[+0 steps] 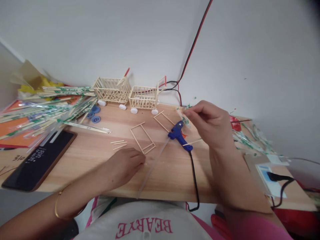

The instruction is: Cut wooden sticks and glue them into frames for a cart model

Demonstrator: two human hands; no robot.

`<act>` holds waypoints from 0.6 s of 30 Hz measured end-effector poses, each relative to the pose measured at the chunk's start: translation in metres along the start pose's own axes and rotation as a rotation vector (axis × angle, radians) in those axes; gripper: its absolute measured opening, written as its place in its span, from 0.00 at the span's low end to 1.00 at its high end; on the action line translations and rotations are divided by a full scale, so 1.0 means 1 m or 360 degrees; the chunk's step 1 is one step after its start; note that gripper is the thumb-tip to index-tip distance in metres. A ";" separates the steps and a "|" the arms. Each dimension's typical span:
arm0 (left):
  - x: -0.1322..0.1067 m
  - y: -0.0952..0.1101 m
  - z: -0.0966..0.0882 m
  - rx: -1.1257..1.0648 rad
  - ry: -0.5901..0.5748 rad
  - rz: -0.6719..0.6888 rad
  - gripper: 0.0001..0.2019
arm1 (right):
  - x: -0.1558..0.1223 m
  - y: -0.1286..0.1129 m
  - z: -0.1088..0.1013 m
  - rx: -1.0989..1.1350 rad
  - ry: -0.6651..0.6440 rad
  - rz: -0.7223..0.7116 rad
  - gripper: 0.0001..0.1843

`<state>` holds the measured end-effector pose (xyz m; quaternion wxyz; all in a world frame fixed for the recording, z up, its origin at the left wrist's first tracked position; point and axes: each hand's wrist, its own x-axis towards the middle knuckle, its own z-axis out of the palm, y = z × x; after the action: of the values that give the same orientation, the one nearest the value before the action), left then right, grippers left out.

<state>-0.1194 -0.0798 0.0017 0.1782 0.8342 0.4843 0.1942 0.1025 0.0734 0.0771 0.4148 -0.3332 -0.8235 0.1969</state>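
Note:
My left hand [123, 166] rests on the wooden board [105, 166], fingers curled, fingertips at the near corner of a rectangular stick frame [142, 137]. My right hand [212, 125] is raised above the board's right part, fingers pinched on a thin wooden stick [192, 143] that points left. Just left of it lies a blue glue gun [178, 134], its black cord [194, 180] running off the front edge. A second stick frame [163, 120] lies behind the gun. A clear glue stick [153, 166] lies diagonally near my left hand.
Two stick-built carts with white wheels [111, 90] [145, 97] stand at the back. Wrapped chopsticks [50, 110] and blue caps [93, 115] pile at left, beside a phone [37, 160]. Three short sticks [118, 144] lie loose. Wrapper scraps [247, 140] and red-black wires [192, 50] are at right.

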 end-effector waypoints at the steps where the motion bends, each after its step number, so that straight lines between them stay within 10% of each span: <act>1: 0.000 0.001 -0.005 -0.0015 -0.0019 -0.0015 0.10 | -0.001 0.000 -0.007 -0.0003 0.0018 0.0045 0.07; 9: 0.037 0.018 -0.047 -0.0340 0.0355 -0.0371 0.06 | -0.032 0.023 -0.013 -0.0375 -0.0635 0.0385 0.10; 14: 0.070 0.010 -0.033 -0.0943 0.0570 -0.0647 0.11 | -0.052 0.033 0.013 -0.1205 -0.0698 0.0595 0.30; 18: 0.078 -0.009 -0.015 -0.1188 0.0808 -0.0735 0.11 | -0.053 0.035 0.023 -0.1176 -0.0889 0.0650 0.24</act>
<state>-0.0981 -0.0057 0.0225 0.3792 0.5112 0.5818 0.5063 0.1203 0.0591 0.0130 -0.0139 -0.5466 -0.8357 0.0510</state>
